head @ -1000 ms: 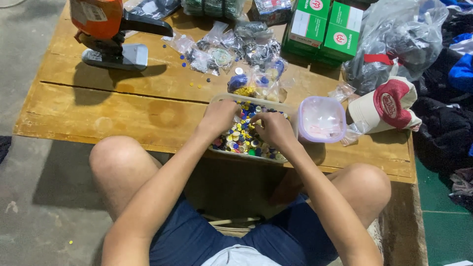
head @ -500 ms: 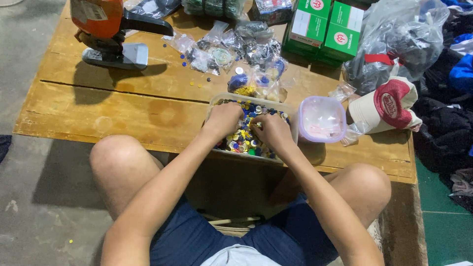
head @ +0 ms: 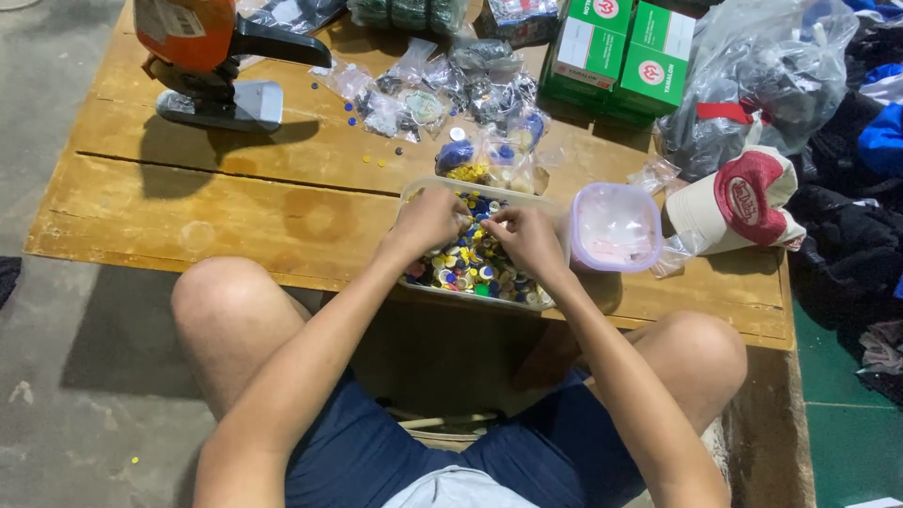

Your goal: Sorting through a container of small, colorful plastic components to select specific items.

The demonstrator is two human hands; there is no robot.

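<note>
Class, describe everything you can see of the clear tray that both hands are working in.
The clear tray is a shallow, rectangular container that looks like thin see-through plastic. It lies flat near the front edge of the wooden table, filled with small round pieces in blue, yellow, white and green. The left hand and right hand both reach into it, fingers among the pieces. A lidded, pink-tinted tub sits beside it.

Clear tub (head: 411, 193) of colourful buttons (head: 467, 268) at table edge.

Left hand (head: 428, 221), right hand (head: 529, 240) close together, fingers curled, forearms converging.
</note>
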